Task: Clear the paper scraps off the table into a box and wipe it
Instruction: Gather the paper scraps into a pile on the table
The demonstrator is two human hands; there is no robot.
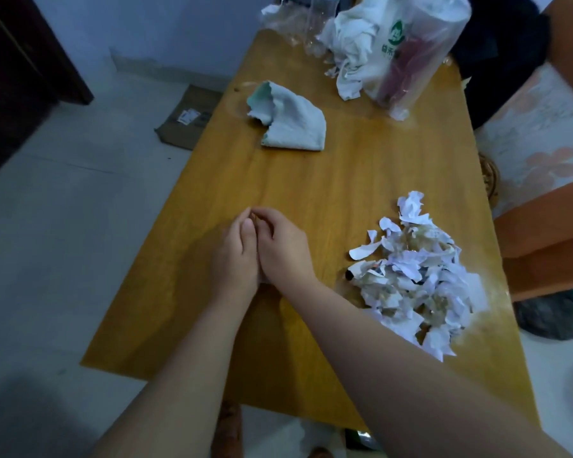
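Paper scraps (417, 279) heaped on table (311, 180), rightward of fingertips, long axis near-to-far | right hand (282, 246) nearer, against left hand (235, 256) | fingers bunched together, contents untellable | cloth (291, 120) beyond

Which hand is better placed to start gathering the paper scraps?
Probably the right hand: the paper scraps are piled on its side of the table. The left hand, touching it on the far side, would have to cross over.
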